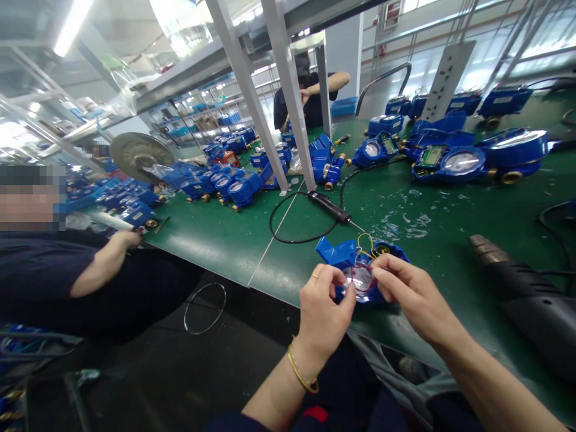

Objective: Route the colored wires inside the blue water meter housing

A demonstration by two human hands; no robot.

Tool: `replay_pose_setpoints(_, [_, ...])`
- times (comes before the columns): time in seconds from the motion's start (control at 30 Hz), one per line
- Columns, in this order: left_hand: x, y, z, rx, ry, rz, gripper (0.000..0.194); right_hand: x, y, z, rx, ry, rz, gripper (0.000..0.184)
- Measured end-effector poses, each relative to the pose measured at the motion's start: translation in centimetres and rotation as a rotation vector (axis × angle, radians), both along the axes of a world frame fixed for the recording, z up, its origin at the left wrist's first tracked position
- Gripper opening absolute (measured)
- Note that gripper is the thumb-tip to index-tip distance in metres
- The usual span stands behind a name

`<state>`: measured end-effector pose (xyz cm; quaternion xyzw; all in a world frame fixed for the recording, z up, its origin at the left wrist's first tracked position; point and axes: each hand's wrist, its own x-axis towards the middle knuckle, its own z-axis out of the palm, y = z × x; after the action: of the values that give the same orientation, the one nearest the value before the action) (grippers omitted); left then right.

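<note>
In front of me on the bench lies a blue water meter (359, 278), its round clear window facing up and its blue lid (337, 252) swung open. Thin red wires (366, 268) loop across the window, and a yellow wire (365, 236) arches up behind them. My right hand (405, 288) pinches the red wires at the meter's right side. At the left side, my left hand (324, 300) is closed, thumb and forefinger on the red wire; its fingertips partly hide the wire's end.
An electric screwdriver (328, 207) with a looped black cable lies beyond the meter. A heat gun (526, 294) rests at right. Several meters (463, 162) stand farther back on the green bench (225, 240). Co-workers sit at left and behind the metal posts (290, 90).
</note>
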<state>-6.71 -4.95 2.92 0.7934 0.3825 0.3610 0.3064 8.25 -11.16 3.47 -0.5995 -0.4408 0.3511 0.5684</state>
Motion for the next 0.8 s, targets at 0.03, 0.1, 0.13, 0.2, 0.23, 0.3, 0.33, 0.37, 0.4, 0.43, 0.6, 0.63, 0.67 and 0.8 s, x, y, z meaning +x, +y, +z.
replay_pose_setpoints(0.03, [0.3,0.0,0.1,0.078,-0.029,0.006,0.008,0.1,0.0,0.1,-0.005,-0.005,0.005,0.033])
replay_pose_setpoints(0.1, [0.9,0.1,0.2,0.166,-0.08,-0.06,0.012,0.1,-0.1,0.1,-0.005,-0.017,0.016,0.033])
replay_pose_setpoints(0.13, [1.1,0.4,0.3,0.194,-0.082,-0.114,0.013,0.2,-0.1,0.1,0.0,-0.02,0.023,0.033])
replay_pose_setpoints(0.2, [1.4,1.1,0.5,0.224,-0.065,-0.208,0.01,0.2,-0.2,-0.1,0.012,-0.025,0.038,0.032])
replay_pose_setpoints(0.23, [1.5,1.5,0.6,0.214,-0.063,-0.241,0.009,0.3,-0.2,-0.2,0.017,-0.028,0.041,0.032])
replay_pose_setpoints(0.3, [1.4,2.2,0.9,0.135,-0.099,-0.28,0.009,0.2,-0.2,-0.4,0.029,-0.044,0.039,0.032])
replay_pose_setpoints(0.33, [1.4,2.4,1.0,0.068,-0.131,-0.282,0.007,0.2,-0.2,-0.5,0.034,-0.055,0.036,0.032])
replay_pose_setpoints(0.37, [1.3,2.5,1.1,-0.008,-0.17,-0.277,0.006,0.1,-0.1,-0.7,0.037,-0.069,0.037,0.032])
replay_pose_setpoints(0.4, [1.3,2.6,1.1,-0.092,-0.216,-0.266,0.005,0.0,-0.1,-0.8,0.039,-0.086,0.037,0.031])
replay_pose_setpoints(0.43, [1.4,2.5,1.1,-0.177,-0.267,-0.249,0.005,-0.2,0.0,-1.0,0.043,-0.107,0.036,0.03])
replay_pose_setpoints(0.6, [2.0,2.6,0.4,-0.499,-0.551,-0.089,0.006,-1.1,0.0,-1.8,0.103,-0.264,-0.015,0.028])
replay_pose_setpoints(0.63, [2.1,3.0,0.3,-0.501,-0.63,-0.018,0.008,-1.2,-0.1,-2.0,0.107,-0.288,-0.024,0.028])
replay_pose_setpoints(0.67, [2.0,3.5,0.4,-0.477,-0.71,0.057,0.01,-1.3,-0.2,-2.1,0.108,-0.295,-0.027,0.028])
replay_pose_setpoints(0.8, [0.4,5.5,1.1,-0.335,-0.73,0.143,0.015,-1.4,-0.7,-2.6,0.103,-0.207,0.0,0.026])
